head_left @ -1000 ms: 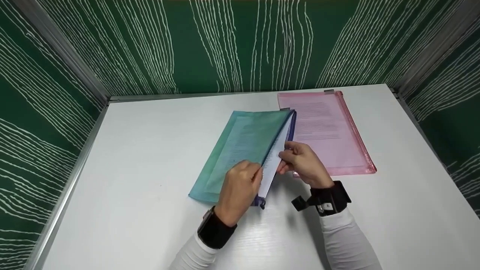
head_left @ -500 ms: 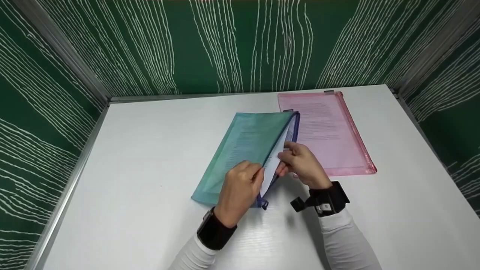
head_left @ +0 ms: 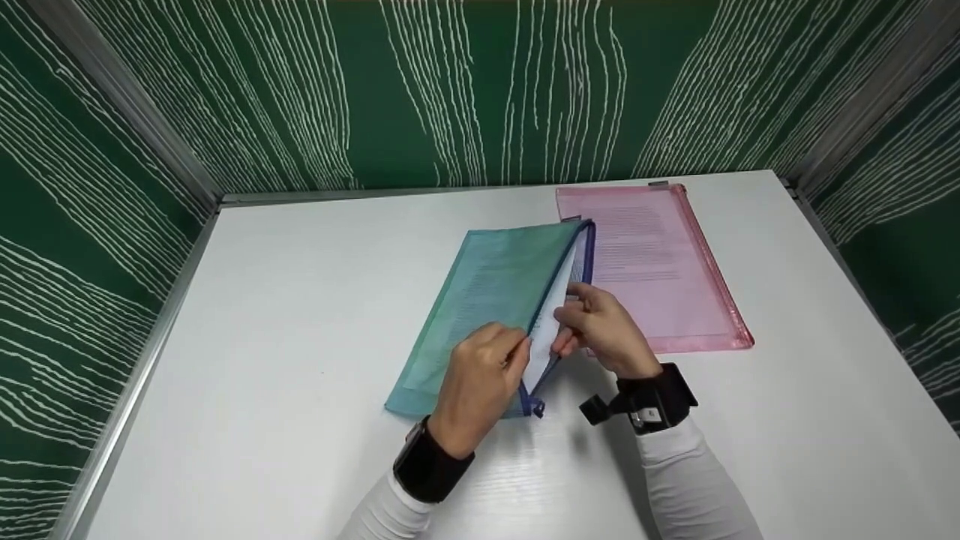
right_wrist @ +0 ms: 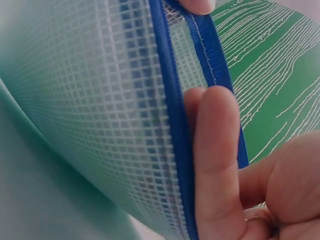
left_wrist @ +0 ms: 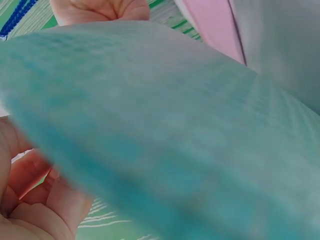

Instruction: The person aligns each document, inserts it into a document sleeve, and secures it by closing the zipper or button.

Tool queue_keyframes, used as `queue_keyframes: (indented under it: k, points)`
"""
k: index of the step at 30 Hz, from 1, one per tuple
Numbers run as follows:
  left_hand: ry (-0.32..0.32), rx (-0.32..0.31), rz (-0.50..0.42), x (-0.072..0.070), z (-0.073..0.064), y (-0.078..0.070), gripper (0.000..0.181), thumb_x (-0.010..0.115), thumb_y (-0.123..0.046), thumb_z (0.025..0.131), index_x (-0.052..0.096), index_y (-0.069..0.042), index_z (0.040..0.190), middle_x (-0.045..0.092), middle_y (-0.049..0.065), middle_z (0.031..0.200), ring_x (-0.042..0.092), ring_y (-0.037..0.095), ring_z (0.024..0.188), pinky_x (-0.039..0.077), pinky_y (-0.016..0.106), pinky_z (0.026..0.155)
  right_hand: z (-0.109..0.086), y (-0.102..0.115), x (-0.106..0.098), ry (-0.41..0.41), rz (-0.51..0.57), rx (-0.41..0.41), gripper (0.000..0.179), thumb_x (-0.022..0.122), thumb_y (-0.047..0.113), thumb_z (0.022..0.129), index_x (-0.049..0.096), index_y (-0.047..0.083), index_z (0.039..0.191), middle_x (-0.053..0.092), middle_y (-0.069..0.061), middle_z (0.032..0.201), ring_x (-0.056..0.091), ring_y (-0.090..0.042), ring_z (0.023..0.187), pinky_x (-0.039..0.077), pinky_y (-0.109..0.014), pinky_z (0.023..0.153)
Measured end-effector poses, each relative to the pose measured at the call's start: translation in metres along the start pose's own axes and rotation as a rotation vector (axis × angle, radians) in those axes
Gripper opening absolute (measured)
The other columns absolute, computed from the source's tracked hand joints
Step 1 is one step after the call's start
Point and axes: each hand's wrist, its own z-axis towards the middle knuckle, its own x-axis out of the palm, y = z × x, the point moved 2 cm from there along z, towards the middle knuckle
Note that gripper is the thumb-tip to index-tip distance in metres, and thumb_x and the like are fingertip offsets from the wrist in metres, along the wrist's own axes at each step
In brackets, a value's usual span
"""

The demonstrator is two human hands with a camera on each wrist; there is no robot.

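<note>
A green mesh zipper pouch (head_left: 480, 285) with a blue zipper edge lies slanted in front of me, its mouth gaping to the right. White printed paper (head_left: 546, 341) shows inside the mouth. My left hand (head_left: 480, 382) pinches the upper lip of the pouch between thumb and fingers. On the other side of the mouth, my right hand (head_left: 607, 326) grips the lower lip, its thumb right at the paper's edge. The right wrist view shows fingers (right_wrist: 216, 150) against the blue zipper edge (right_wrist: 172, 110). Mesh fills most of the left wrist view.
A pink zipper pouch (head_left: 660, 307) with a printed sheet inside lies flat at the back right, partly overlapped by the green one. Underneath is a white table (head_left: 285, 315). Green walls (head_left: 420, 90) with white wavy lines rise behind and at both sides.
Less of the paper shows at the mouth, as it has slid left into the green pouch. The pouch's near corner has shifted slightly right; both hands keep nearly the same place.
</note>
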Motion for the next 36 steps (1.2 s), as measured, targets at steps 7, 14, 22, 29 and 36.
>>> queue_keyframes:
  k: [7,14,22,29,36]
  points:
    - [-0.011,-0.006,-0.017,-0.001,0.001,0.004,0.012,0.060,-0.011,0.088,0.070,-0.007,0.082,0.062,0.000,0.073,0.058,0.007,0.066,0.048,0.016,0.059,0.001,0.001,0.000,0.032,-0.061,-0.004,0.059,0.051,0.005,0.092,0.018,-0.014,0.138,0.060,-0.024,0.084,0.065,-0.020,0.056,0.053,-0.028,0.052]
    - [-0.047,-0.035,-0.117,-0.007,0.004,0.014,0.013,0.060,-0.012,0.089,0.071,-0.005,0.087,0.065,0.002,0.077,0.061,0.006,0.069,0.048,0.015,0.060,-0.009,0.012,-0.001,0.084,-0.214,-0.051,0.032,0.059,0.017,0.090,0.052,-0.008,0.110,0.060,-0.009,0.070,0.054,-0.017,0.044,0.041,-0.025,0.039]
    - [-0.087,-0.082,-0.209,-0.019,0.008,0.023,0.013,0.062,-0.015,0.088,0.071,-0.007,0.085,0.065,0.001,0.074,0.059,0.005,0.065,0.048,0.016,0.058,-0.020,0.021,-0.010,0.232,-0.356,-0.052,0.033,0.066,0.022,0.085,0.062,-0.001,0.108,0.068,-0.014,0.089,0.064,-0.039,0.072,0.053,-0.042,0.058]
    - [-0.060,-0.102,-0.256,-0.024,0.010,0.025,0.012,0.061,-0.016,0.088,0.071,-0.009,0.084,0.064,-0.001,0.073,0.058,0.004,0.065,0.048,0.018,0.057,-0.022,0.023,-0.010,0.283,-0.234,-0.029,0.030,0.064,0.013,0.085,0.061,-0.009,0.105,0.067,-0.019,0.098,0.065,-0.034,0.091,0.051,-0.042,0.081]
    - [0.029,-0.075,-0.318,-0.022,0.010,0.026,0.015,0.059,-0.019,0.090,0.071,-0.011,0.085,0.063,-0.003,0.073,0.057,0.002,0.063,0.050,0.025,0.055,-0.026,0.031,-0.006,0.199,-0.121,-0.124,0.034,0.064,0.011,0.086,0.057,-0.013,0.110,0.064,-0.023,0.105,0.064,-0.032,0.096,0.050,-0.039,0.084]
